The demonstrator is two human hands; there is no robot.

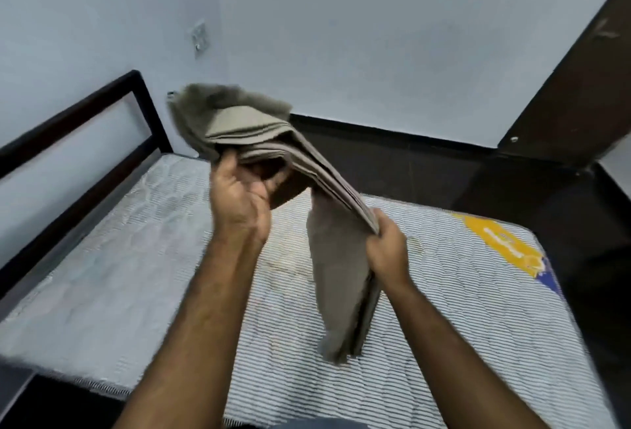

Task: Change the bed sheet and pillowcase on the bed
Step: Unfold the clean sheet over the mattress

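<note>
Sheet: a folded grey-brown bed sheet (259, 142) is held in the air above the middle of the mattress, partly unfolded; 1 stack of layers sits high to the left, and 1 flap hangs down to the right, its lower end just at the mattress surface.
Left hand: the left hand (239, 196) is raised under the upper stack, fingers curled round the folds from below.
Right hand: the right hand (387, 247) is lower and to the right, pinching the edge of the layered folds where the flap drops.
Mattress: the bare mattress (461, 292) has thin dark stripes on white; a yellow and blue label (505, 246) is at its far right corner.
Bed frame: a dark headboard (78, 128) runs along the left side against the pale wall (375, 36).
Door: a dark brown door (580, 87) stands at the far right.
Switch: a wall plate (198, 38) is on the wall above the headboard.
</note>
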